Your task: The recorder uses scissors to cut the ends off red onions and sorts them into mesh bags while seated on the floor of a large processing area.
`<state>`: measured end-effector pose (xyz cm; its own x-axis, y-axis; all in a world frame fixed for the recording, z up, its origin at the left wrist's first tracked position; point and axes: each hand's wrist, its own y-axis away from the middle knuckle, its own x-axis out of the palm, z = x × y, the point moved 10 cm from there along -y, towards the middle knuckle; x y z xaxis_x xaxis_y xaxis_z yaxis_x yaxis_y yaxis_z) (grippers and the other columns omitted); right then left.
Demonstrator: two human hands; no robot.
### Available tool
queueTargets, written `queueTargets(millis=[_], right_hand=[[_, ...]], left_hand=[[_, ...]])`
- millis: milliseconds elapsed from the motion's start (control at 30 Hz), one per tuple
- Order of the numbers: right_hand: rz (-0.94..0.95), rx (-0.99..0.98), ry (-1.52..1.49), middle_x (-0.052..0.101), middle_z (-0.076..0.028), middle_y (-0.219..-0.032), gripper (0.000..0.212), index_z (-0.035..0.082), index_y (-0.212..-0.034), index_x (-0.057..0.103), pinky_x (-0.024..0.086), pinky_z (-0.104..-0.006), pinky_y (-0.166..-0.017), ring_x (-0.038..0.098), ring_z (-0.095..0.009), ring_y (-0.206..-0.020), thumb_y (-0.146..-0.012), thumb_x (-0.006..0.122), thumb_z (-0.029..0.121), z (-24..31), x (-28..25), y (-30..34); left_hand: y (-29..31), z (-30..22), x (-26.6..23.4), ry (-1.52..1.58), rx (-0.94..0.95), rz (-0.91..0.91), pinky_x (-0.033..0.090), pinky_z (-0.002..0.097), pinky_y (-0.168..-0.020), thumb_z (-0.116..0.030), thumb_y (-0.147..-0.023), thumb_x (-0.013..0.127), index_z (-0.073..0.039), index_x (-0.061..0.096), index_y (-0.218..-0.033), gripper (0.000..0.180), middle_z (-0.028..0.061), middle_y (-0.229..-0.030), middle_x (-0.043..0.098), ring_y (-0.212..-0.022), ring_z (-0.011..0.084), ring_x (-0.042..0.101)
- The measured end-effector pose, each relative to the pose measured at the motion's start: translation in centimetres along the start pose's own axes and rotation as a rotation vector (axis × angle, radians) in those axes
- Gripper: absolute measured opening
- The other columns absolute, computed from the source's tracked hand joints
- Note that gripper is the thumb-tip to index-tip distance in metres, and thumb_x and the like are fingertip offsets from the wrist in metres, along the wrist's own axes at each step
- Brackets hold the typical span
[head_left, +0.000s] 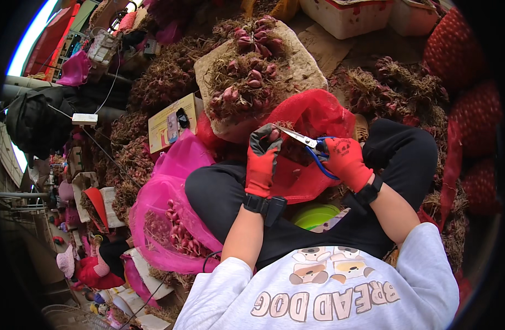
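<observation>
Scissors meet a shallot between two gloved hands

The left hand (pixel 263 159), gloved in red and dark grey, pinches a small reddish shallot (pixel 274 133) between thumb and fingertips. The bulb is mostly covered, so whether the blades touch it is hard to tell. The right hand (pixel 343 160), in a red glove, is closed around the blue handles of the scissors (pixel 299 137) — their silver blades point across to the left hand's fingertips. Black bands (pixel 256 204) circle both wrists.

Beneath the hands spreads a red mesh bag (pixel 307 184); nearer the body than the hands, a bright green bowl (pixel 314 215) sits between the knees. To the left hand's left lies a pink mesh bag (pixel 170 165) with loose shallots (pixel 183 236) inside. Just beyond the hands, a pale block (pixel 304 60) carries rooty shallot bunches (pixel 251 82).

Farther off to the right hand's right — a dry heap (pixel 398 93), then full red sacks (pixel 456 49). Well left of both hands sits another person (pixel 95 269) in a pink hat.
</observation>
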<state>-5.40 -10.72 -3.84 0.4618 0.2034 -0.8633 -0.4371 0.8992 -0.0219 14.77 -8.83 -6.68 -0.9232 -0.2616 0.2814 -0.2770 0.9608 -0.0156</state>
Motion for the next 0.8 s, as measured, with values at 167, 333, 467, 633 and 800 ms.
queueTargets(millis=[167, 333, 467, 633, 800], right_hand=[[0.144, 0.154, -0.194, 0.063, -0.013, -0.078, 0.044, 0.011, -0.092, 0.064, 0.048, -0.0387, -0.066, 0.062, -0.030, -0.074, -0.074, 0.064, 0.052, -1.2, 1.5, 0.3], [0.091, 0.068, -0.126, 0.064, -0.014, -0.090, 0.050, 0.012, -0.096, 0.064, 0.048, -0.0397, -0.069, 0.063, -0.031, -0.081, -0.074, 0.062, 0.056, 0.7, 0.7, 0.6], [0.078, 0.102, -0.069, 0.063, -0.015, -0.096, 0.050, 0.012, -0.097, 0.063, 0.049, -0.0402, -0.070, 0.062, -0.031, -0.085, -0.073, 0.063, 0.056, -0.6, 2.3, 0.5], [0.083, 0.101, -0.192, 0.066, -0.009, -0.083, 0.034, 0.013, -0.090, 0.065, 0.048, -0.0373, -0.067, 0.064, -0.028, -0.078, -0.073, 0.068, 0.042, 0.3, 1.6, 0.2], [0.072, 0.118, -0.111, 0.067, -0.008, -0.083, 0.033, 0.016, -0.091, 0.067, 0.049, -0.0361, -0.065, 0.064, -0.027, -0.076, -0.072, 0.069, 0.042, -0.3, 1.5, 0.1]], left_hand=[[-0.1, -0.1, 0.0, 0.054, -0.009, 0.002, 0.048, 0.0274, -0.089, 0.017, -0.074, 0.052, -0.004, 0.049, -0.116, 0.046, 0.0047, -0.113, 0.054, -0.106, 0.0144, 0.054], [0.2, 0.3, -0.3, -0.042, 0.023, -0.017, 0.047, 0.0316, -0.093, 0.021, -0.071, 0.050, -0.002, 0.048, -0.118, 0.052, 0.0084, -0.121, 0.054, -0.109, 0.0179, 0.054], [0.3, 0.5, -0.4, 0.008, 0.035, -0.021, 0.047, 0.0318, -0.093, 0.021, -0.071, 0.051, -0.003, 0.048, -0.119, 0.054, 0.0067, -0.118, 0.054, -0.109, 0.0172, 0.054], [0.3, 0.1, -0.1, 0.076, 0.012, -0.044, 0.047, 0.0309, -0.092, 0.020, -0.071, 0.052, -0.003, 0.048, -0.118, 0.053, 0.0056, -0.117, 0.054, -0.110, 0.0161, 0.053], [0.3, -0.1, 0.0, -0.001, 0.025, -0.047, 0.046, 0.0291, -0.094, 0.019, -0.073, 0.053, -0.003, 0.048, -0.116, 0.049, 0.0060, -0.118, 0.053, -0.112, 0.0151, 0.052]])
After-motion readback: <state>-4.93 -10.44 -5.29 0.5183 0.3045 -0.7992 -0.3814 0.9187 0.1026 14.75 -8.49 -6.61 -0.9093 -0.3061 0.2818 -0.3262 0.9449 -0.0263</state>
